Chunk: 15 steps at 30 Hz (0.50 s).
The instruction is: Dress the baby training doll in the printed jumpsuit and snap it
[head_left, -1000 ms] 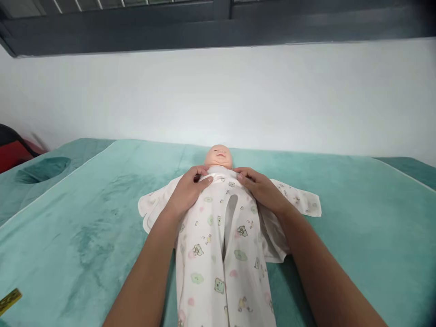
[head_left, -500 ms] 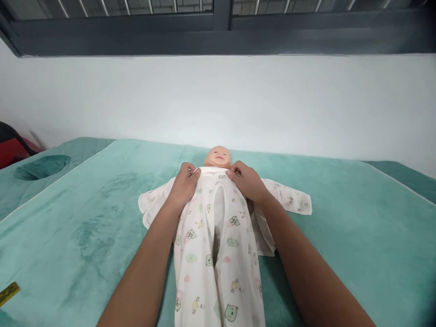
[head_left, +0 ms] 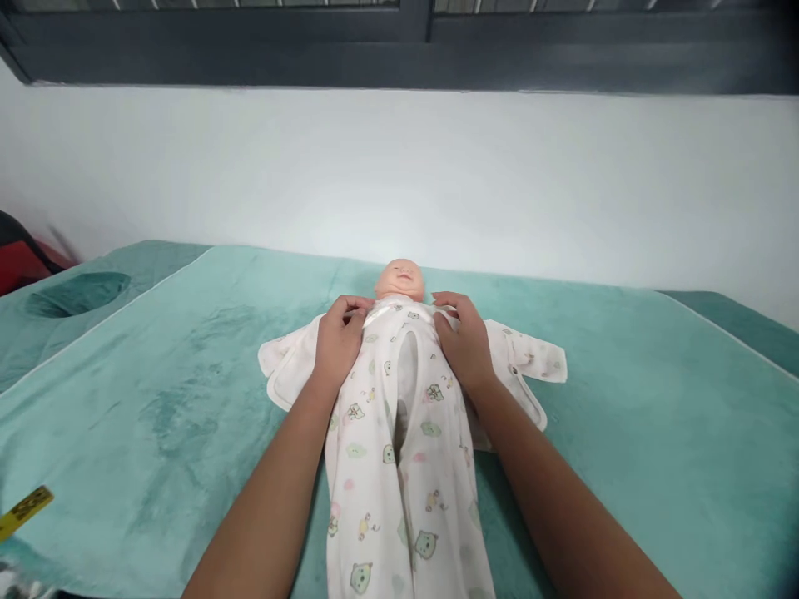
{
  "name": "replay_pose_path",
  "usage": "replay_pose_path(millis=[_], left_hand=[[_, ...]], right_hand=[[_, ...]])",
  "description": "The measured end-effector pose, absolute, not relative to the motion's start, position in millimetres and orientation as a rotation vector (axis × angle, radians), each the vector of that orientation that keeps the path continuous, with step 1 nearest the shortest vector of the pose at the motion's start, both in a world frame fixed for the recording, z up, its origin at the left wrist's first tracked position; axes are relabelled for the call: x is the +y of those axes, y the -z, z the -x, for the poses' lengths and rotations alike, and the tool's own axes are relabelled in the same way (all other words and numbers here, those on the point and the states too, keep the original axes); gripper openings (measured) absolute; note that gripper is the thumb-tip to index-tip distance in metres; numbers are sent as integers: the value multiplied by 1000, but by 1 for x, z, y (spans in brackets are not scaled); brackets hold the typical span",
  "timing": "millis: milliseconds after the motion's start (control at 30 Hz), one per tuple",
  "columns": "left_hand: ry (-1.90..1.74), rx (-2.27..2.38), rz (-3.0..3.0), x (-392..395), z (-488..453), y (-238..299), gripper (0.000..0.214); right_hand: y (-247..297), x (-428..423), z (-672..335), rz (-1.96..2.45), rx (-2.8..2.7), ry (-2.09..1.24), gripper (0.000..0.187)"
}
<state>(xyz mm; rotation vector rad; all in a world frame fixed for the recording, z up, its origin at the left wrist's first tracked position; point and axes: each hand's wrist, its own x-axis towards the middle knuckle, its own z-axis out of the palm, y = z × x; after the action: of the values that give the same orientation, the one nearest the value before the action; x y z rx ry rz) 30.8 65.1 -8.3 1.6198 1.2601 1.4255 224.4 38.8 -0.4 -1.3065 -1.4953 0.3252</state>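
Observation:
A baby doll (head_left: 399, 279) lies on its back with its head toward the wall. White baby trousers (head_left: 374, 433) with a bear print cover its front up to the neck, with an open slit at the crotch. Beneath them a matching white baby top (head_left: 535, 358) spreads its sleeves to both sides. My left hand (head_left: 340, 339) rests on the trousers' left upper edge, its fingers stretched toward the doll's neck. On the opposite edge lies my right hand (head_left: 465, 339), fingers apart and thumb on the cloth. The doll's body is hidden under the clothes.
A green plush cover (head_left: 624, 441) lies under everything. Behind it stand a white wall (head_left: 399, 175) and a dark window frame (head_left: 250, 50). A yellow strip (head_left: 26, 512) is at the lower left, and a red and black object (head_left: 22, 258) at the far left.
Both hands have loosened their pinch on the trousers' waistband, and the fingers have spread out. The waistband now lies flatter below the doll's chin. The view has tilted slightly down.

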Motion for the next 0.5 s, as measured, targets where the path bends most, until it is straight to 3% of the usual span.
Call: replay_pose_path(millis=[200, 367, 500], left_hand=[[-1598, 1388, -1673, 7, -14, 14, 16], [-1581, 1425, -1787, -110, 10, 38, 14], [-1407, 1349, -2040, -204, 3, 54, 25]], right_hand=[[14, -107, -208, 1252, -1692, -250, 24], [63, -230, -207, 1394, -1737, -233, 26], [87, -262, -213, 1449, -1853, -71, 32]])
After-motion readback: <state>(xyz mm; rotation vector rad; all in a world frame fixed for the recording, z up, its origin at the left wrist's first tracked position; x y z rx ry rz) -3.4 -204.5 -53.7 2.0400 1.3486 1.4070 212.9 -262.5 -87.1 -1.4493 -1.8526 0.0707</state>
